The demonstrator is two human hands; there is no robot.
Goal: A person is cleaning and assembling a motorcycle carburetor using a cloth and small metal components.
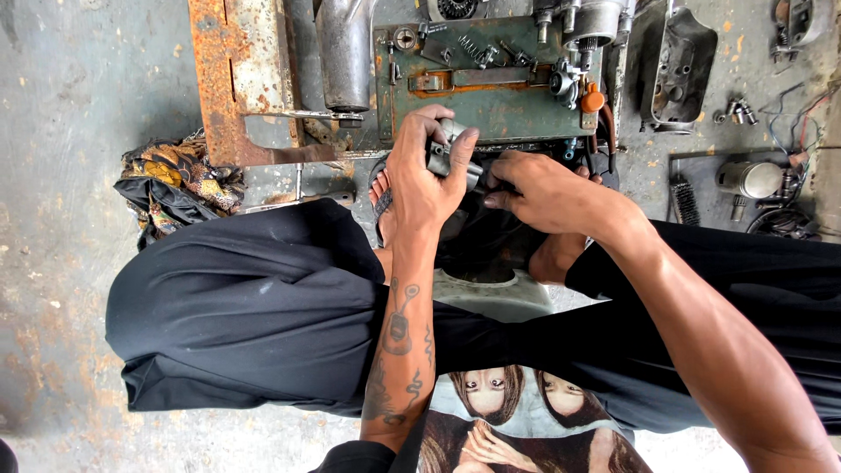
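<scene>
Repair workshop: oily engine parts (674, 70) on stained concrete floor (61, 219).

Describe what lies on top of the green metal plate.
On the green metal plate lie springs, an orange-capped part and small fittings. Its lower edge is hidden behind the left hand.

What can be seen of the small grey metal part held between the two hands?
The small grey metal part looks like dull, worn cast metal, blocky with a rounded section. The left hand wraps over it, thumb and fingers clamped on top, hiding most of it. The right hand meets it from the other side, its fingertips at the part's dark lower edge. It is held above the person's lap, just in front of the green metal tray of loose pieces.
</scene>
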